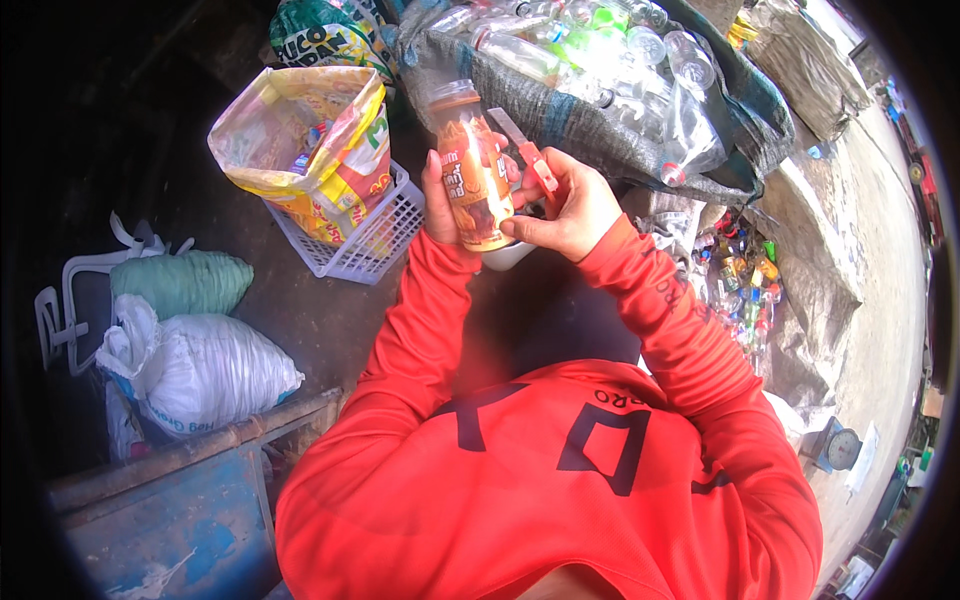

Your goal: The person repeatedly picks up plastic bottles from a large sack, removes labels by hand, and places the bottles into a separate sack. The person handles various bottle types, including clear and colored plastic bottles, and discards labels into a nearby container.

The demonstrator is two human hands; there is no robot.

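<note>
Hands tight round bottle (left) and red tool (right), near bag in basket and bottle-filled sack.

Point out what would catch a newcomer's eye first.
Most likely the bright red shirt filling the lower middle. Then the orange-labelled bottle in the left hand, above centre, with a red-handled tool in the right hand beside it. Toward the top right, a grey sack brims with glaringly lit clear bottles.
</note>
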